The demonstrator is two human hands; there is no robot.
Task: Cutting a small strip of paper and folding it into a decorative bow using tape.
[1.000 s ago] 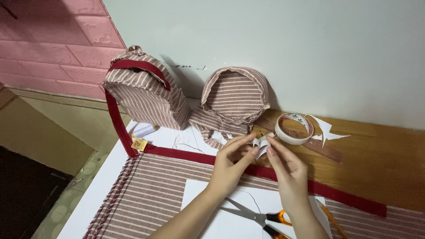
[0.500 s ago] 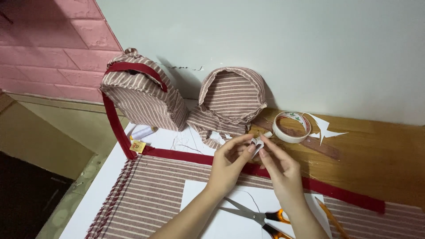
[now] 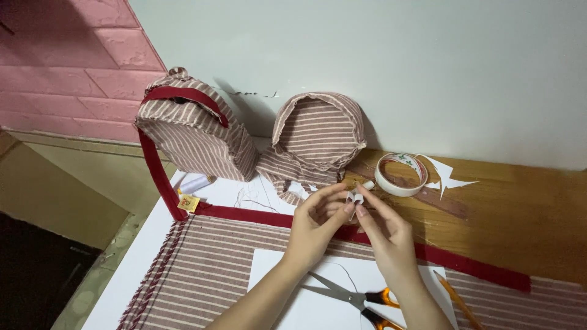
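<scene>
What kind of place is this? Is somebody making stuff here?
Probably a home sewing or craft table. Striped fabric is spread out, orange-handled scissors lie on white paper, and a half-made striped bag leans against the wall.

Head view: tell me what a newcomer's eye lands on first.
At centre, the left hand and right hand pinch a small curled white strip between their fingertips, above striped fabric edged with a dark red band. Behind them, two striped fabric pieces lean against the pale wall: a bag-like piece and a round cap-like piece. A tape roll sits right, orange-handled scissors lie below.
</scene>
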